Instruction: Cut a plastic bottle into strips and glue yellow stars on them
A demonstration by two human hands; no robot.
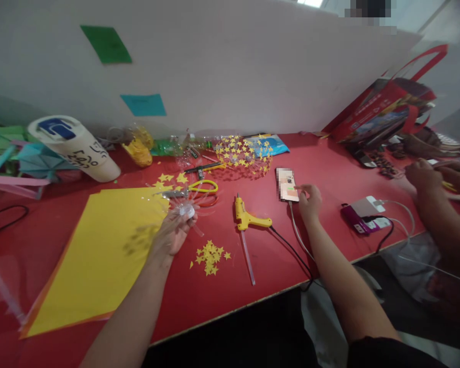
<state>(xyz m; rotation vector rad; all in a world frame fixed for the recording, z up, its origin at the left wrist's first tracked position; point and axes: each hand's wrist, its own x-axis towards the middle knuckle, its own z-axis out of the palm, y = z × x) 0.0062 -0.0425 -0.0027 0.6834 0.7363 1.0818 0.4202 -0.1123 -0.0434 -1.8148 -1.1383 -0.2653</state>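
Observation:
My left hand (172, 232) is closed on a clear plastic piece (186, 210) with a round whitish centre and thin transparent strips fanning outward; some tips carry yellow stars. It is held above the edge of a stack of yellow paper (95, 255). My right hand (310, 202) holds nothing, its fingers partly bent and apart, with a fingertip at the screen of a phone (287, 185) lying on the red table. Between my hands rests a yellow glue gun (249, 219) with a clear glue stick in its back. A pile of small yellow paper stars (210, 258) lies in front of it.
Scissors (203, 186) with yellow handles lie behind my left hand. Farther back stands a clear strip ball covered in yellow stars (243, 156). A white tumbler (76, 148) is at left, a purple power bank or box (354, 220) with cables at right. Another person's hands (425, 176) work far right.

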